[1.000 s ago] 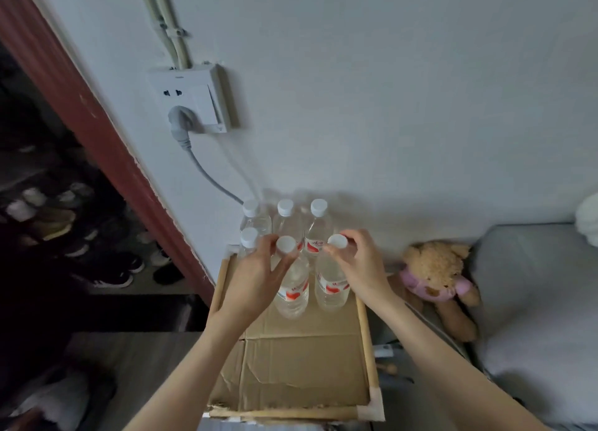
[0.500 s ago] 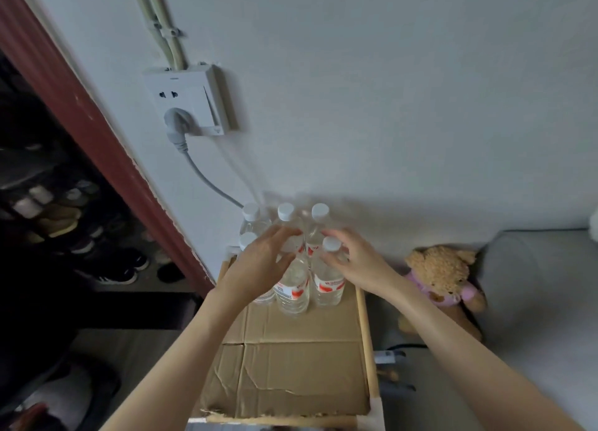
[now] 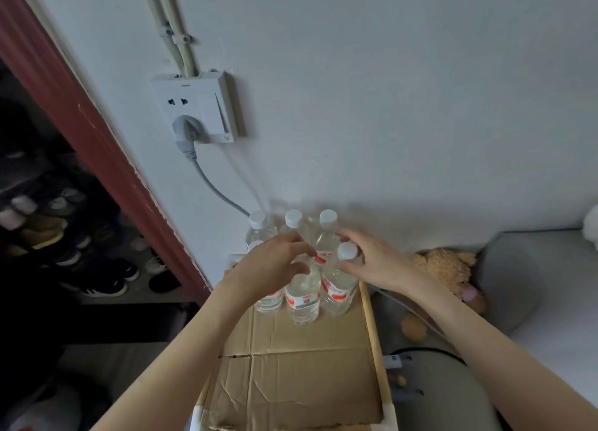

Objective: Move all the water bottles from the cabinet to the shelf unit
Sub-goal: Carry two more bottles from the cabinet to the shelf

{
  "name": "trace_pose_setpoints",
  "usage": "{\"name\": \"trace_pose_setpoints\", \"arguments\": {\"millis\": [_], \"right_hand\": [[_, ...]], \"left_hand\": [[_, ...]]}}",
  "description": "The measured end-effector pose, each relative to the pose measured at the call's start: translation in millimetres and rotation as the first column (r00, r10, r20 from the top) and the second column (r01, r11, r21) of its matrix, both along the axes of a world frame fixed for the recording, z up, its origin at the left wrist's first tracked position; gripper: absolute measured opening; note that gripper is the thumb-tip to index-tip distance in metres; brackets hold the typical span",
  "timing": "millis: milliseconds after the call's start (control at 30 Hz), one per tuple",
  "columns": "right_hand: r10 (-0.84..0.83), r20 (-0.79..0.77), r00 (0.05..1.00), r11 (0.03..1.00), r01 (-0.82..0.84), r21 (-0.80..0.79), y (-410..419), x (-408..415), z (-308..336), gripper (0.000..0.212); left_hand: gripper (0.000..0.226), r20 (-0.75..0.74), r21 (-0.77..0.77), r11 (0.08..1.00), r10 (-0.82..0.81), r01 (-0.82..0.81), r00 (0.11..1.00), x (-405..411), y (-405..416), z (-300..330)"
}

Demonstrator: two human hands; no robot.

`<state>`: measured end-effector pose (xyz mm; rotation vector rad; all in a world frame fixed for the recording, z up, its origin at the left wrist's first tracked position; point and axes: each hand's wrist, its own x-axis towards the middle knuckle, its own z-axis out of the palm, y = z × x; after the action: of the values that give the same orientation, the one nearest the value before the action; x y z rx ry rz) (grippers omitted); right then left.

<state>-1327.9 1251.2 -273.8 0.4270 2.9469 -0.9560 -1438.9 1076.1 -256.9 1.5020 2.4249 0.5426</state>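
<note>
Cardboard shelf (image 3: 301,382), hands (image 3: 323,262) on bottles (image 3: 304,298)

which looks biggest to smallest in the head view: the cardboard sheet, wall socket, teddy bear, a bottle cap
1. cardboard sheet, by far the largest, though nearest the camera
2. wall socket
3. teddy bear, close to the socket in size, and partly hidden, so that order is unsure
4. bottle cap, smallest

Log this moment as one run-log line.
left hand: grips front-middle bottle | right hand: grips front-right bottle | cardboard: six bottles
</note>
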Motion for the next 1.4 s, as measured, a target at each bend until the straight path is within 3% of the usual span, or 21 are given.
{"name": "trace_pose_setpoints", "arguments": {"millis": [100, 267, 367, 500, 667, 800, 900, 1233, 1400], "right_hand": [[0.093, 0.066, 0.993, 0.995, -0.091, -0.029, 5.0, 3.6, 4.2, 0.048], [-0.028, 0.041, 0.999, 0.999, 0.027, 0.020, 4.0, -2.5, 4.2, 0.034], [-0.053, 0.030, 0.998, 0.998, 0.052, 0.022, 3.0, -4.0, 2.3, 0.039], [0.090, 0.093, 0.992, 0.992, -0.082, -0.092, 6.5, 0.2, 5.8, 0.053], [-0.009, 0.081, 0.997, 1.000, 0.008, 0.016, 5.2, -3.1, 7.2, 0.035], [-0.009, 0.093, 0.996, 0.997, 0.002, 0.077, 2.0, -3.2, 6.1, 0.045], [0.085, 0.145, 0.986, 0.992, -0.098, 0.085, 0.9, 0.5, 7.2, 0.058], [0.083, 0.078, 0.993, 0.993, -0.089, 0.079, -4.1, -8.4, 5.8, 0.033], [0.083, 0.043, 0.996, 0.993, -0.086, 0.082, -7.2, -14.7, 1.8, 0.036]], "left_hand": [[0.040, 0.044, -0.061, 0.995, -0.081, 0.083, 0.996, -5.1, -0.6, -2.5], [0.035, 0.013, 0.019, 1.000, -0.025, 0.025, 1.000, -5.0, -4.3, -4.2], [0.034, -0.058, 0.027, 1.000, 0.006, -0.004, 0.998, -5.5, -3.4, -4.3], [0.041, -0.032, -0.039, 0.998, -0.040, 0.038, 0.999, -10.8, -6.5, -4.1], [0.037, -0.143, -0.013, 1.000, -0.014, 0.012, 0.990, -10.7, -4.8, -3.4], [0.036, -0.192, -0.023, 1.000, 0.005, -0.010, 0.981, -9.5, 0.0, -5.7], [0.037, -0.174, -0.038, 0.999, 0.007, -0.014, 0.985, -9.8, 1.1, -5.3], [0.042, -0.117, -0.031, 0.997, 0.072, -0.076, 0.991, -13.7, 6.2, -10.6], [0.042, -0.122, -0.034, 0.993, 0.104, -0.109, 0.987, -14.2, 5.9, -9.9]]}}
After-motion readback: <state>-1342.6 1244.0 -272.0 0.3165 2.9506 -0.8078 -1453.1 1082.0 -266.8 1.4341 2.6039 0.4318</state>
